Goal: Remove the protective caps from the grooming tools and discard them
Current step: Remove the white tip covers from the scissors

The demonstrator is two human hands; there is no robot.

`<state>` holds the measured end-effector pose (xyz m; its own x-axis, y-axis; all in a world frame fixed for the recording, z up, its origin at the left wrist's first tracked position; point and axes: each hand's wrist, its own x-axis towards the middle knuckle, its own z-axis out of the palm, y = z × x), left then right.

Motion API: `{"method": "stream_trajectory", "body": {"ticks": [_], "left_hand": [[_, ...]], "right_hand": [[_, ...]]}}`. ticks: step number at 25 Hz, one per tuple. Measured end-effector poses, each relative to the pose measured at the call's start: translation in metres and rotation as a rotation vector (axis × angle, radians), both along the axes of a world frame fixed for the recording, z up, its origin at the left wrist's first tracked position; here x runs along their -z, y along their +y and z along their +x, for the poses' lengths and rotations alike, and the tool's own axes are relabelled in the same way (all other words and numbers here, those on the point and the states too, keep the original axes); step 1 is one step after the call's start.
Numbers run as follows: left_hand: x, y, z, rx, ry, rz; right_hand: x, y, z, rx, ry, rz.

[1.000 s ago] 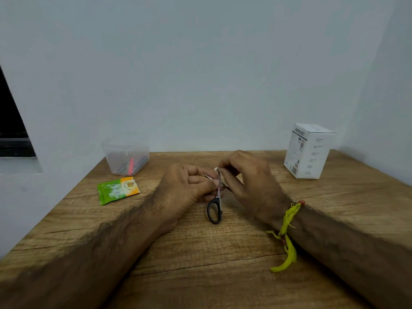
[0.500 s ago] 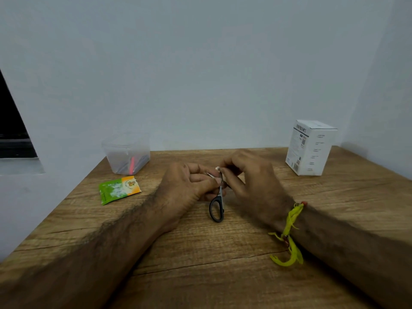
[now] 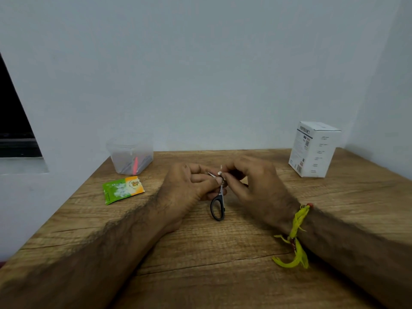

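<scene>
Small scissors with black plastic loop handles [image 3: 217, 205] hang just above the wooden table [image 3: 223, 275] at its middle, pinched near the pivot by the left hand [image 3: 189, 192]. The right hand [image 3: 252, 186] closes its fingertips on a tiny white protective cap [image 3: 220, 173] at the blade tips. The step looks like pulling the cap off; next it needs a straight pull, then discarding, maybe into the clear plastic container [image 3: 131, 152].
</scene>
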<state>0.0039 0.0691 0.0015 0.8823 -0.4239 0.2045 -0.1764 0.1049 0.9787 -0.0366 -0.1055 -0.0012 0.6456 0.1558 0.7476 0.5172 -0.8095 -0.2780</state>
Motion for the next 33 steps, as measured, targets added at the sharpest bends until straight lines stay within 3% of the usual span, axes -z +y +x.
{"method": "stream_trajectory", "body": {"ticks": [5, 9, 16, 33], "left_hand": [[-0.0021, 0.0015, -0.0001, -0.005, 0.040, -0.021], [-0.0054, 0.0005, -0.0005, -0.013, 0.114, -0.060], [-0.0045, 0.0010, 0.0007, -0.042, 0.145, -0.042], [-0.0038, 0.0002, 0.0035, -0.088, 0.157, -0.051]], "right_hand": [[0.0005, 0.0021, -0.0026, 0.015, 0.023, -0.098], [-0.0011, 0.0005, -0.0059, 0.022, -0.044, -0.057], [0.0025, 0.0042, -0.0053, 0.110, -0.069, -0.307], [0.0027, 0.0012, -0.0046, 0.013, -0.002, -0.313]]}}
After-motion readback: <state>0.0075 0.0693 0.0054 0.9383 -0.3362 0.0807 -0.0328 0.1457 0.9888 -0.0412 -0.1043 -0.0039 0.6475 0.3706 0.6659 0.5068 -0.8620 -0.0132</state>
